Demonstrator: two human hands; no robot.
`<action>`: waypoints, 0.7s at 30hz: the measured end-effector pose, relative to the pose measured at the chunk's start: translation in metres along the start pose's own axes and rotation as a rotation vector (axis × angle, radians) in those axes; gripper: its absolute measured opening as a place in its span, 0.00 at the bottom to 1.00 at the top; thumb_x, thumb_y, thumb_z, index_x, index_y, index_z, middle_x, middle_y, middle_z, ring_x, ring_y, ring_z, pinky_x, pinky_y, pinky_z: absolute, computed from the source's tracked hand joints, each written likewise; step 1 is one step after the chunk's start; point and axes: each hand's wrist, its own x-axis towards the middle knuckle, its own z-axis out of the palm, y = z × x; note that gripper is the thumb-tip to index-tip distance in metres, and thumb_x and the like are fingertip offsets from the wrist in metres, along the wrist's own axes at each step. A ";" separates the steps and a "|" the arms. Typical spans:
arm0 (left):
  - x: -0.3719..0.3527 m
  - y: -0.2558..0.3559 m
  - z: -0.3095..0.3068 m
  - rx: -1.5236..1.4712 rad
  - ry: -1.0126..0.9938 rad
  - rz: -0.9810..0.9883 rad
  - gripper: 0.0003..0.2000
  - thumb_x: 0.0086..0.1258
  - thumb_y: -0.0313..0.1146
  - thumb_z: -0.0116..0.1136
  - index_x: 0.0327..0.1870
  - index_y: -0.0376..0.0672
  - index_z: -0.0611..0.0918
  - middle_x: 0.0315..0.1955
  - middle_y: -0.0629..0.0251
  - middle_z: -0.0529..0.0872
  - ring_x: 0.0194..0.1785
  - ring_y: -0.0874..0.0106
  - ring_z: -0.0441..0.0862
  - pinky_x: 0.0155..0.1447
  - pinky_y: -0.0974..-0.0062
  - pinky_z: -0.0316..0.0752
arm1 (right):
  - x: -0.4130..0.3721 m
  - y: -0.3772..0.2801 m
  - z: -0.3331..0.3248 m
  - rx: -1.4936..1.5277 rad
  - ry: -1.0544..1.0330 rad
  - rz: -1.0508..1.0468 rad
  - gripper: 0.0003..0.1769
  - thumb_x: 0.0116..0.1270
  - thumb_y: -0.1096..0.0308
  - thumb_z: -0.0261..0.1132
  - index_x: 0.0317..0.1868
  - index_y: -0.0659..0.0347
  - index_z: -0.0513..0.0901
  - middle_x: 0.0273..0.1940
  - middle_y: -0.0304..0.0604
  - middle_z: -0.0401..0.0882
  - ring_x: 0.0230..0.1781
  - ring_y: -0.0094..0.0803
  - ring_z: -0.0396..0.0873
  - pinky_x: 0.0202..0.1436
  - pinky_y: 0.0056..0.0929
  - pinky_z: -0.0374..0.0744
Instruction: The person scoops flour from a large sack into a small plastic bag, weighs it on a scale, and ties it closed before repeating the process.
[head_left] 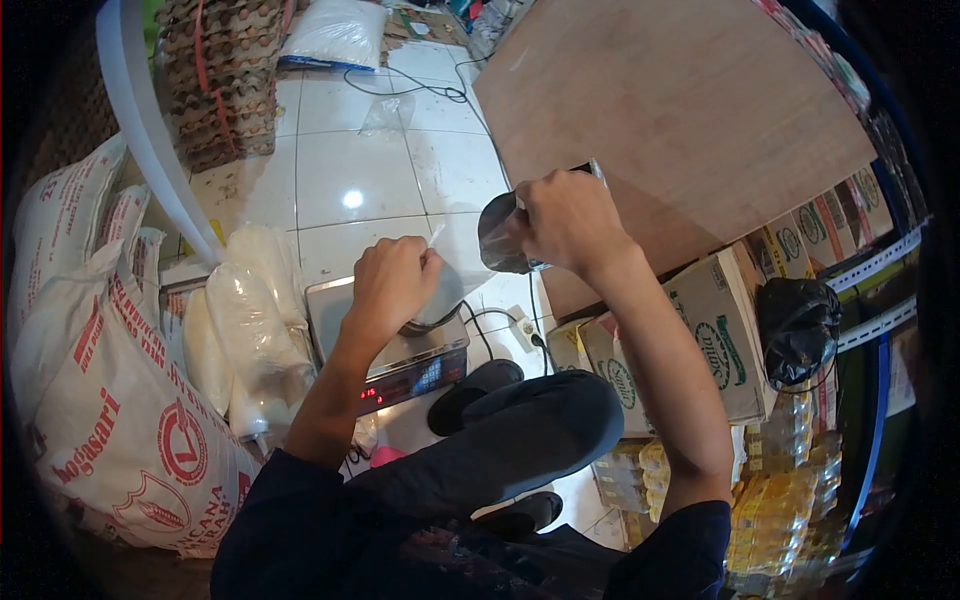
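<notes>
My left hand (393,285) is closed, with a bit of whitish clear plastic (437,235) sticking up past its fingers. It looks like the edge of a plastic bag, mostly hidden by the hand. Below that hand is a digital scale (335,300) with a metal top and lit red digits. A round, greyish shape rests on the scale, partly covered by my hand. To the right, my right hand (572,220) grips a shiny metal scoop (503,236), held in the air away from the scale. The fingers hide part of the scoop.
Large printed sacks (150,420) and filled clear bags (250,320) stand at left. Stacked egg trays (220,80) and a white sack (335,32) are farther back. A wooden board (680,120), cartons (715,330) and oil bottles (780,510) line the right. Cables (440,92) cross the tiles.
</notes>
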 end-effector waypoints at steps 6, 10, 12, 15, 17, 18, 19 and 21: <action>0.000 0.007 -0.003 0.024 -0.016 -0.031 0.13 0.61 0.38 0.56 0.21 0.38 0.79 0.19 0.50 0.81 0.27 0.50 0.81 0.34 0.58 0.75 | -0.053 0.051 -0.014 0.229 0.137 0.236 0.14 0.55 0.60 0.61 0.28 0.65 0.83 0.21 0.56 0.78 0.25 0.51 0.79 0.34 0.42 0.78; -0.004 0.024 -0.005 -0.037 0.058 -0.001 0.15 0.64 0.39 0.58 0.21 0.38 0.76 0.16 0.53 0.79 0.23 0.53 0.78 0.29 0.61 0.71 | -0.119 0.092 -0.018 0.499 0.249 0.464 0.15 0.58 0.61 0.59 0.30 0.68 0.81 0.20 0.57 0.76 0.21 0.46 0.77 0.32 0.39 0.75; -0.005 0.042 -0.001 -0.126 0.071 0.076 0.15 0.64 0.37 0.59 0.21 0.38 0.74 0.13 0.57 0.75 0.19 0.58 0.73 0.26 0.64 0.67 | -0.167 0.119 -0.014 0.605 0.321 0.569 0.16 0.61 0.62 0.58 0.31 0.69 0.80 0.19 0.53 0.74 0.20 0.39 0.74 0.30 0.37 0.72; -0.005 0.081 0.009 -0.303 -0.025 0.208 0.14 0.64 0.32 0.59 0.20 0.37 0.71 0.09 0.63 0.67 0.14 0.68 0.63 0.23 0.71 0.59 | -0.258 0.140 -0.027 0.864 0.441 0.746 0.16 0.68 0.63 0.55 0.29 0.67 0.77 0.19 0.36 0.71 0.22 0.20 0.67 0.26 0.25 0.67; -0.005 0.107 0.022 -0.412 -0.100 0.296 0.14 0.64 0.30 0.59 0.20 0.37 0.69 0.09 0.66 0.62 0.15 0.74 0.57 0.22 0.74 0.54 | -0.326 0.135 -0.045 0.965 0.599 0.925 0.15 0.70 0.63 0.54 0.28 0.62 0.77 0.20 0.31 0.70 0.22 0.18 0.67 0.27 0.21 0.66; -0.006 0.118 0.032 -0.477 -0.165 0.298 0.14 0.65 0.29 0.58 0.20 0.37 0.69 0.11 0.71 0.62 0.17 0.79 0.56 0.22 0.77 0.54 | -0.362 0.128 -0.056 0.953 0.659 1.013 0.15 0.70 0.62 0.54 0.29 0.61 0.77 0.21 0.31 0.70 0.22 0.18 0.67 0.27 0.20 0.66; -0.006 0.131 0.042 -0.528 -0.182 0.349 0.13 0.65 0.29 0.57 0.21 0.38 0.70 0.12 0.72 0.62 0.18 0.80 0.57 0.23 0.78 0.54 | -0.398 0.116 -0.070 0.937 0.717 1.109 0.14 0.71 0.61 0.54 0.29 0.59 0.76 0.21 0.31 0.70 0.23 0.18 0.68 0.27 0.19 0.65; -0.010 0.159 0.065 -0.643 -0.268 0.453 0.12 0.65 0.29 0.57 0.23 0.38 0.70 0.15 0.74 0.63 0.20 0.82 0.58 0.24 0.79 0.54 | -0.471 0.084 -0.097 0.763 0.707 1.285 0.15 0.71 0.59 0.53 0.30 0.59 0.76 0.21 0.32 0.71 0.23 0.17 0.68 0.27 0.19 0.64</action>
